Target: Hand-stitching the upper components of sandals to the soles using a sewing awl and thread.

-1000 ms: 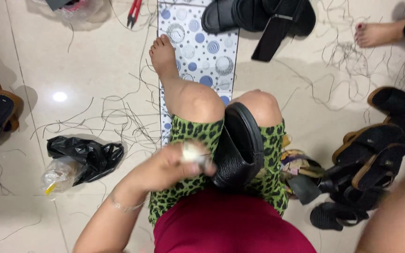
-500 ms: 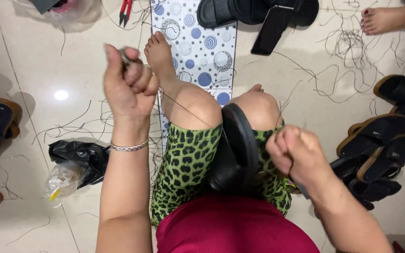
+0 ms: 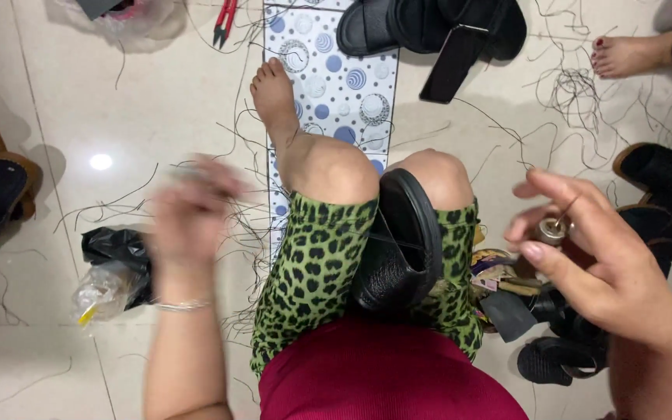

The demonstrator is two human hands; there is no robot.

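The sandal (image 3: 398,241) sat wedged between the knees. Right of it, the right hand (image 3: 593,257) pinched an awl (image 3: 551,230). The left hand (image 3: 192,210) blurred, grip unclear. Loose thread could tangle.

Left hand (image 3: 192,204) raised, blurred — fingers unclear, right hand (image 3: 593,249) lifted, fingers curled in a pinch

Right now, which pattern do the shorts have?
Green with black leopard spots; the shorts show best in the head view.
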